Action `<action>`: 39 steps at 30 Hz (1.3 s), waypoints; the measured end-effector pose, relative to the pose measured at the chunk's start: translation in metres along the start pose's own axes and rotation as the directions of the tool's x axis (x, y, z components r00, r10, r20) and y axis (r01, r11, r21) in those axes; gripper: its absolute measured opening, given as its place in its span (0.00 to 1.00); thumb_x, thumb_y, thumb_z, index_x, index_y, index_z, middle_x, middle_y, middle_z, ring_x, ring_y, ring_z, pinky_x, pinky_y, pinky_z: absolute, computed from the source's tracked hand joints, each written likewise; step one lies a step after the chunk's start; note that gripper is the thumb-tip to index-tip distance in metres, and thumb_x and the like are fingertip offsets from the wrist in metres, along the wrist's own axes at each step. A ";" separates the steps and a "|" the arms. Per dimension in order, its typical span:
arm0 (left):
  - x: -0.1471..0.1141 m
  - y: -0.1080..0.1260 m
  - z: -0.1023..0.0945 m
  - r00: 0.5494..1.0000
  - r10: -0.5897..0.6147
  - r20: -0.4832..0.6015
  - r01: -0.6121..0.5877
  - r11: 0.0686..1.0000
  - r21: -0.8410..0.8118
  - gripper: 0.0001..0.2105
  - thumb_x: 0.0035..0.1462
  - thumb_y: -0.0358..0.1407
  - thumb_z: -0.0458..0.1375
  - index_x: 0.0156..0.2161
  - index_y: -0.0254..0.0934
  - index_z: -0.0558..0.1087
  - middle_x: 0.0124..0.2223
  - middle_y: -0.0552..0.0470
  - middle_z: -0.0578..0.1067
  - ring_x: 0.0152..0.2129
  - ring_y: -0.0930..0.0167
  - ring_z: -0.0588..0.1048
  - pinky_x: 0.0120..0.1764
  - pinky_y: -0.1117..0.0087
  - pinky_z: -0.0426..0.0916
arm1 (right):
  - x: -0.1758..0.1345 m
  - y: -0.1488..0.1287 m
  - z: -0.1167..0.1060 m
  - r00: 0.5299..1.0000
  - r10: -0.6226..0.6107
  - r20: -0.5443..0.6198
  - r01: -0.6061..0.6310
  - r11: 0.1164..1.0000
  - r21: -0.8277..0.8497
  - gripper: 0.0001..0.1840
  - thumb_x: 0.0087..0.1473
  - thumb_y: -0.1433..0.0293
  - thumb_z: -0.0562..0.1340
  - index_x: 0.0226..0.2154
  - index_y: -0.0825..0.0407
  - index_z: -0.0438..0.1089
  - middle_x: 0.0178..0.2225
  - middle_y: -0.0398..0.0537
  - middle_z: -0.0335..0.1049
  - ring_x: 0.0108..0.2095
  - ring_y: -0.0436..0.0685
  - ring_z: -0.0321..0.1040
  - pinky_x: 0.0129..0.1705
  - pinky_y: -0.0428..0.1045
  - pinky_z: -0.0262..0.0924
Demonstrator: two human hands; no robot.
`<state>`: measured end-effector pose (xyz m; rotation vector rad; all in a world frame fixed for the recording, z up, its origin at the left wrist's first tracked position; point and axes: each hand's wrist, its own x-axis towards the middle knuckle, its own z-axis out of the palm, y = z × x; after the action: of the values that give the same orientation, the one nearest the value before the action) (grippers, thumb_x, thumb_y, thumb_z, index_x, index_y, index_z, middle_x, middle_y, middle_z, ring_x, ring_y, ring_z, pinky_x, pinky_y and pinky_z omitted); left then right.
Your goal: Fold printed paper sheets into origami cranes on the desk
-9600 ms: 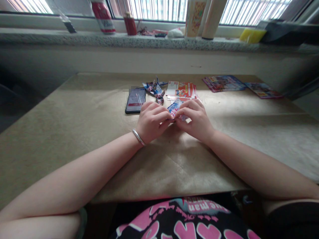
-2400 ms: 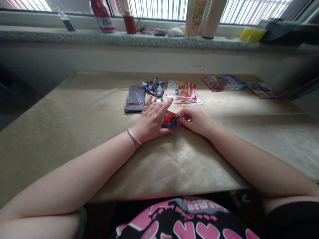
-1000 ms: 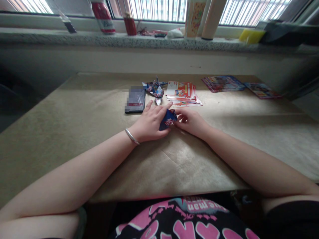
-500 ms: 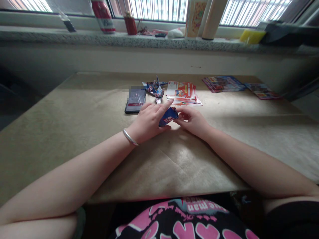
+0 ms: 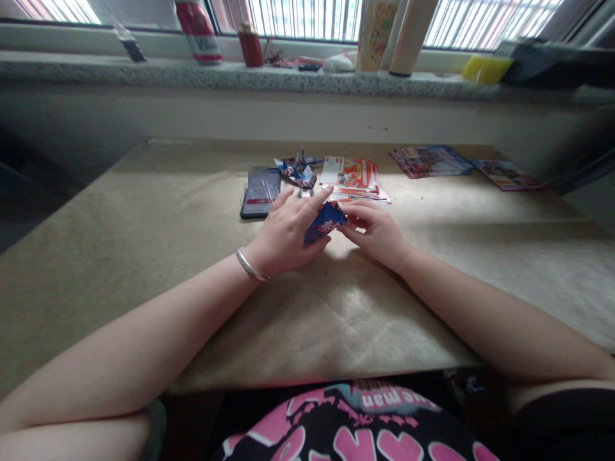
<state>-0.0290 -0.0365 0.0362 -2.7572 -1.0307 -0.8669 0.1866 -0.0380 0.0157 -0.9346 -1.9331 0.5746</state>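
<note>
Between my hands, just above the table, is a small folded piece of blue printed paper (image 5: 327, 221) with pale lettering. My left hand (image 5: 291, 225) grips its left side, thumb below and fingers above, with a silver bangle at the wrist. The fingertips of my right hand (image 5: 371, 225) pinch its right corner. Beyond my left hand lie a dark phone (image 5: 261, 192) and several folded paper cranes (image 5: 300, 171) in blue and white. Behind the blue paper is a pile of red and white printed papers (image 5: 350, 176).
A stack of blue and red cards (image 5: 432, 161) and another card pile (image 5: 508, 175) lie at the table's far right. Along the stone windowsill (image 5: 288, 82) stand a red can (image 5: 199, 35), a small red bottle (image 5: 250, 45), a tall cup (image 5: 377, 35) and a yellow object (image 5: 486, 69).
The right corner of the blue paper has risen slightly and now looks more pointed. My right hand has shifted a little to the right with it; my left hand stays nearly still.
</note>
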 end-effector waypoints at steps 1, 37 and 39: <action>-0.001 0.000 0.000 1.000 0.005 -0.003 -0.005 1.000 -0.013 0.35 0.59 0.40 0.55 0.69 0.37 0.49 0.54 0.42 0.73 0.54 0.60 0.71 0.64 0.52 0.50 | 0.000 0.000 0.000 1.000 0.007 0.000 -0.007 1.000 0.013 0.13 0.54 0.68 0.63 0.43 0.47 0.74 0.43 0.49 0.73 0.42 0.55 0.71 0.40 0.50 0.72; -0.004 -0.008 0.016 0.998 -0.011 -0.067 0.011 1.000 0.008 0.37 0.52 0.40 0.66 0.64 0.33 0.57 0.54 0.40 0.75 0.46 0.59 0.76 0.54 0.58 0.63 | -0.001 0.005 0.002 1.000 -0.006 -0.016 0.007 0.999 0.040 0.14 0.52 0.68 0.67 0.43 0.49 0.73 0.40 0.46 0.74 0.33 0.50 0.70 0.31 0.46 0.70; -0.004 -0.007 0.015 0.997 -0.011 -0.073 0.011 1.000 0.006 0.38 0.51 0.40 0.67 0.64 0.33 0.57 0.56 0.40 0.73 0.46 0.58 0.75 0.54 0.58 0.62 | -0.001 0.005 0.000 0.999 -0.052 -0.001 0.052 0.999 -0.001 0.12 0.54 0.68 0.66 0.42 0.49 0.75 0.39 0.46 0.75 0.33 0.50 0.71 0.32 0.46 0.70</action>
<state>-0.0287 -0.0293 0.0206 -2.6951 -1.0349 -0.9569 0.1885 -0.0360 0.0115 -0.8825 -1.9512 0.5438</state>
